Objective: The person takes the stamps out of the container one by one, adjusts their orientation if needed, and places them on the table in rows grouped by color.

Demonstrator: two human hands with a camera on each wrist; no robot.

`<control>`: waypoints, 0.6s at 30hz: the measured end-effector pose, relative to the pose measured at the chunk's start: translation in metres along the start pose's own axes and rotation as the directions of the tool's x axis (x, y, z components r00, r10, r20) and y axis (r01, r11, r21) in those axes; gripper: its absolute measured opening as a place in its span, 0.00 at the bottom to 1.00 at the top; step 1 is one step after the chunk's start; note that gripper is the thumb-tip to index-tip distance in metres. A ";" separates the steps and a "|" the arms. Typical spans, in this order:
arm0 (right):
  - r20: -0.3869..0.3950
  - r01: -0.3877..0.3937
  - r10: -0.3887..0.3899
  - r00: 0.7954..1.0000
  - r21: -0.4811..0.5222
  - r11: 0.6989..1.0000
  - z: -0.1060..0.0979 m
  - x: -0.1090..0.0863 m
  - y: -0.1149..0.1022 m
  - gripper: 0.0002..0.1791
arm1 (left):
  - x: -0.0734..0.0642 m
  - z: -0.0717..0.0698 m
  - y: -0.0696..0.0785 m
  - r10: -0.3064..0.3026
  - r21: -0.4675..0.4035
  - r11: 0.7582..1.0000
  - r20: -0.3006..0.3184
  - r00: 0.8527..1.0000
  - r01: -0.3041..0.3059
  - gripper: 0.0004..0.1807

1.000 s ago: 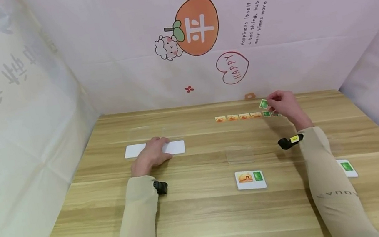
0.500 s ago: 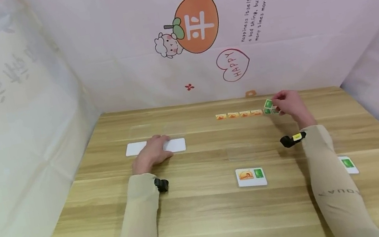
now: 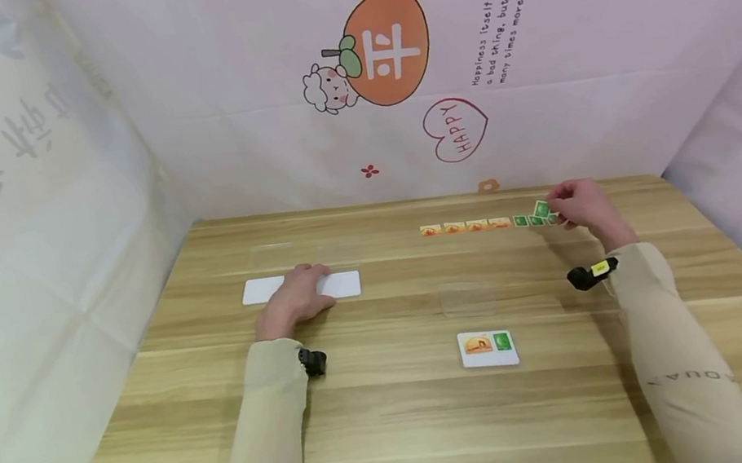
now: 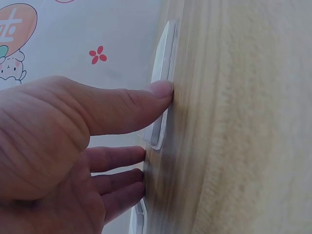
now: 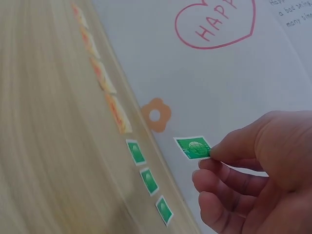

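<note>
My right hand pinches a green stamp between thumb and forefinger, tilted just above the back row. Below it, 3 green stamps lie in line, continuing a row of several orange stamps. On the left, my left hand rests over two white card stacks, one at its left and one at its right. In the left wrist view the thumb touches the edge of one stack, while the other fingertips reach the table with nothing held.
A white card bearing an orange and a green stamp lies front of centre. Thin clear sleeves lie flat on the table, one behind that card and another at the back left. A printed cloth hangs behind the table.
My right hand has moved rightward along the row with the green stamp. The white card at the far right is now hidden by my right arm. My left hand has stayed in place.
</note>
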State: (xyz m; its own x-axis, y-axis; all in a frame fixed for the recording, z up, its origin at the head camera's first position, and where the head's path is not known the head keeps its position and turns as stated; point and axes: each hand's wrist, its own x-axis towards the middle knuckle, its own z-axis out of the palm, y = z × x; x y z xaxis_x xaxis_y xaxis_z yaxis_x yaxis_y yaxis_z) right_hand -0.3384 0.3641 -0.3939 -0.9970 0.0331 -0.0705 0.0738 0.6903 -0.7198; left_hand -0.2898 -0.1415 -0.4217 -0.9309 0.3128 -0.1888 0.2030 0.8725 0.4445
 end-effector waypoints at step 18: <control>0.132 0.045 -0.021 0.991 -0.178 0.983 -0.016 0.010 0.009 0.17 | -0.001 0.000 -0.001 0.001 0.003 1.000 0.002 1.000 -0.001 0.32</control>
State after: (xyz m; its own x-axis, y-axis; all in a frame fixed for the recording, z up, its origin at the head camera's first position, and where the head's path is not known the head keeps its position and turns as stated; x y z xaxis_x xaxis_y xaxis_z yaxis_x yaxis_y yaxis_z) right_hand -0.3483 0.3827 -0.3899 -0.9862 -0.0777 -0.1459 0.0233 0.8086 -0.5879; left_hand -0.2894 -0.1423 -0.4220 -0.9300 0.3147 -0.1897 0.2053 0.8732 0.4420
